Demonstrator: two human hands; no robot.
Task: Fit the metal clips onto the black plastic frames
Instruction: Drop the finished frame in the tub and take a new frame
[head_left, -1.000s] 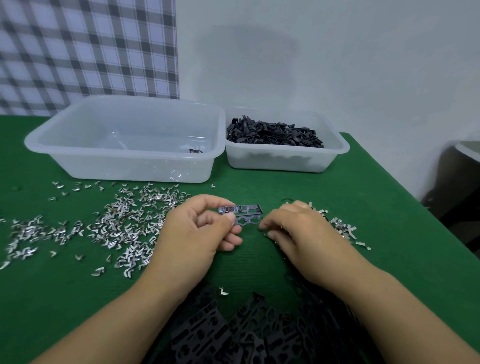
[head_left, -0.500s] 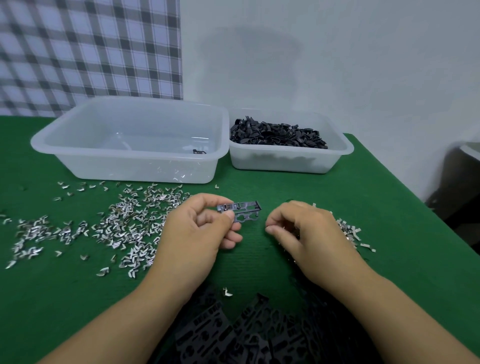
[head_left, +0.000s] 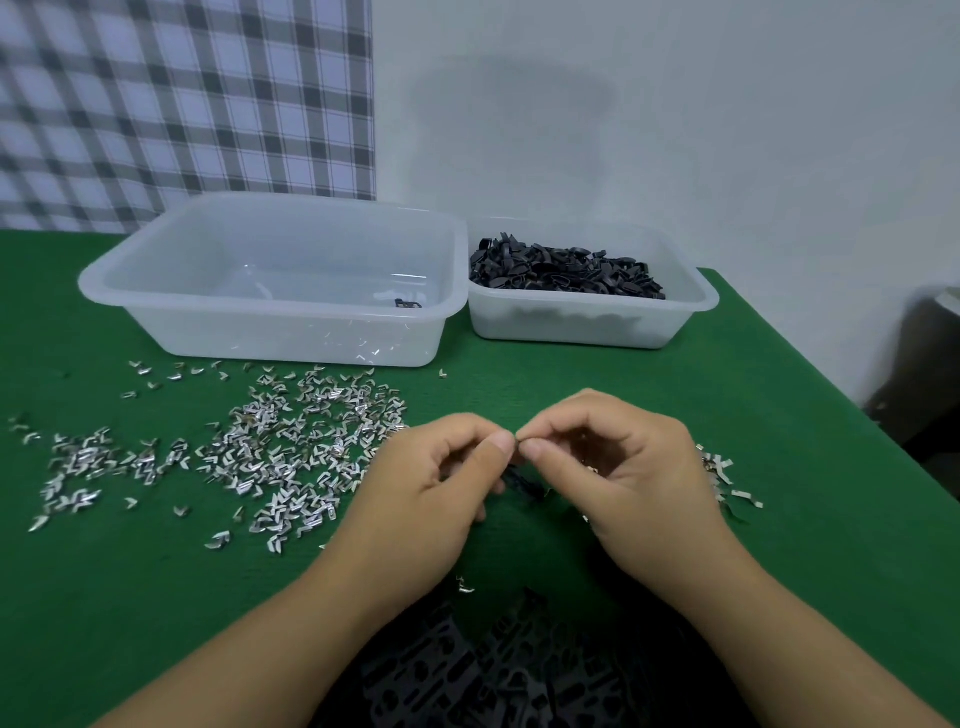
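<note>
Frame (head_left: 521, 480) slants down-right between the 2 hands, gripped by the left hand (head_left: 436, 499); right hand (head_left: 623, 467) pinches what looks like 1 clip (head_left: 516, 440) at its top end.

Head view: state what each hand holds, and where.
The left hand pinches the black frame at its upper end; the right hand pinches that same end.

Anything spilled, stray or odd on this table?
Metal clips lie scattered loose over the green table, most at the left, a few by the right hand. One stray clip sits alone near the pile of black frames at the near edge. The big clear tub shows just one dark piece inside. Nothing looks damaged.
</note>
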